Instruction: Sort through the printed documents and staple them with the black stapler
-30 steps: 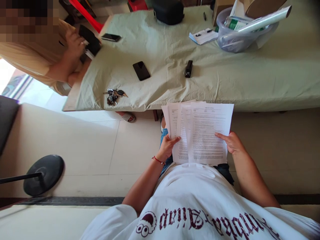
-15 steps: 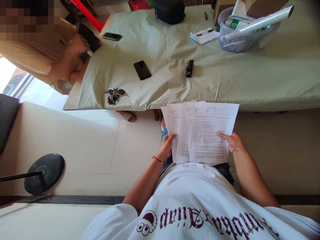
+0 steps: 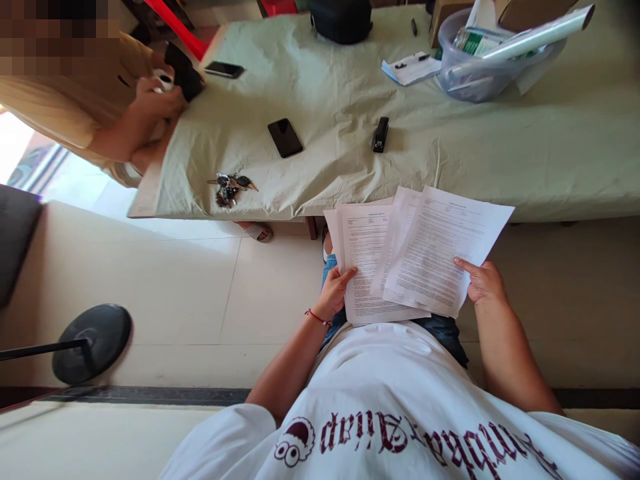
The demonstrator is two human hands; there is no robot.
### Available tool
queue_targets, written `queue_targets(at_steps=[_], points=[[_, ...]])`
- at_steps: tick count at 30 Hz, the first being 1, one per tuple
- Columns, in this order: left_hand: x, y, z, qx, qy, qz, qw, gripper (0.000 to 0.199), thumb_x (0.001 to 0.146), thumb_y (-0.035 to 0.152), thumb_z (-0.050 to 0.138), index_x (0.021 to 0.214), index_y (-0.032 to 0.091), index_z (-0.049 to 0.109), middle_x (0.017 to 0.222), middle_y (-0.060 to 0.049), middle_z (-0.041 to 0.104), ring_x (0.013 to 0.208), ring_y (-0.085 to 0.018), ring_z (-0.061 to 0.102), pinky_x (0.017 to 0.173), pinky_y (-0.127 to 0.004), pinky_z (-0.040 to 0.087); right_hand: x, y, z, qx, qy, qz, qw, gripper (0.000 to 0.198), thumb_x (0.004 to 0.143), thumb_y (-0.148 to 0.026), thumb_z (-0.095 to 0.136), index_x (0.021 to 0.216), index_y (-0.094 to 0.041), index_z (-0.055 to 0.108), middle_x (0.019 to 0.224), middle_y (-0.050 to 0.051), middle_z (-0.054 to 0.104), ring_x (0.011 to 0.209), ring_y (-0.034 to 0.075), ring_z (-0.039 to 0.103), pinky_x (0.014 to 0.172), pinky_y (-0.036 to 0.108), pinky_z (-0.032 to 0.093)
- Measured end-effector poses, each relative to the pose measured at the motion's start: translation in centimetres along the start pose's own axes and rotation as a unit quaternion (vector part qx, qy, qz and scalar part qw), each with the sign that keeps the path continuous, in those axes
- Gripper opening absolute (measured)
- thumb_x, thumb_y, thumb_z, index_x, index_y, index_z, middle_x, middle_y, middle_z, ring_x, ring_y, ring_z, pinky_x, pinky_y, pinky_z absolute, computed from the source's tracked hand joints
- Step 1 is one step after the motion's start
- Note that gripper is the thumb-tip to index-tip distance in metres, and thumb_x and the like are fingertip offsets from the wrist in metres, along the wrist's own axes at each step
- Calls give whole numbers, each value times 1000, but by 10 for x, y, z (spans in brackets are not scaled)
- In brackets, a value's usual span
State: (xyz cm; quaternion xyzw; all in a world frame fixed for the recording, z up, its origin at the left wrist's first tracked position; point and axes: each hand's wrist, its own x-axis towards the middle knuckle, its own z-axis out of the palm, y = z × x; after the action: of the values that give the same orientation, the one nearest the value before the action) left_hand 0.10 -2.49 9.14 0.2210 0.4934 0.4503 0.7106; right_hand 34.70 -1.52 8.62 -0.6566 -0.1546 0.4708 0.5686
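Over my lap, my left hand (image 3: 339, 291) grips a few printed sheets (image 3: 367, 267) by their left edge, thumb on top and fingers hidden beneath. My right hand (image 3: 483, 279) pinches the right edge of other printed sheets (image 3: 445, 247), which are tilted and partly overlap the left ones. Both sets carry dense lines of text. Beyond the papers, a black stapler (image 3: 381, 135) lies on the cloth-covered table (image 3: 340, 180).
On the table are a black phone (image 3: 285, 138), a bunch of keys (image 3: 233, 189), another phone (image 3: 224, 69), a notepad (image 3: 413, 69), a black case (image 3: 341, 20) and a plastic basket (image 3: 470, 83). At left, another person's hands (image 3: 157, 100) hold a dark object. A round black stand base (image 3: 93, 343) is on the floor.
My right hand has moved right with its sheets, turning them clockwise and uncovering more of the left sheets. My left hand has barely moved. The other person's hands have shifted, showing a white roll-like item.
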Motion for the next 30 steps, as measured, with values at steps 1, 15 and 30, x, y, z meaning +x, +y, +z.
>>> queue_targets(at_steps=[1, 15, 30], points=[[0, 0, 0, 2, -2, 2, 1000, 53, 63, 48, 99, 101, 16, 80, 100, -11, 83, 91, -29, 77, 87, -43, 63, 1, -1, -2, 4, 8, -2, 1000, 60, 39, -17, 100, 96, -13, 81, 101, 11, 82, 106, 33, 75, 105, 46, 59], [-1, 1, -3, 4, -25, 7, 1000, 59, 66, 49, 99, 111, 16, 79, 113, -13, 82, 108, -35, 77, 103, -51, 60, 2, -3, -5, 24, 50, 30, 998, 48, 45, -9, 91, 91, -14, 79, 100, 11, 81, 106, 32, 75, 104, 47, 61], [-2, 2, 0, 3, 28, -10, 1000, 47, 65, 45, 93, 99, 16, 79, 97, -11, 82, 93, -30, 76, 82, -39, 59, 6, 0, -7, 26, 58, 25, 998, 40, 49, -9, 88, 87, -16, 77, 96, 11, 81, 101, 32, 75, 96, 45, 63]])
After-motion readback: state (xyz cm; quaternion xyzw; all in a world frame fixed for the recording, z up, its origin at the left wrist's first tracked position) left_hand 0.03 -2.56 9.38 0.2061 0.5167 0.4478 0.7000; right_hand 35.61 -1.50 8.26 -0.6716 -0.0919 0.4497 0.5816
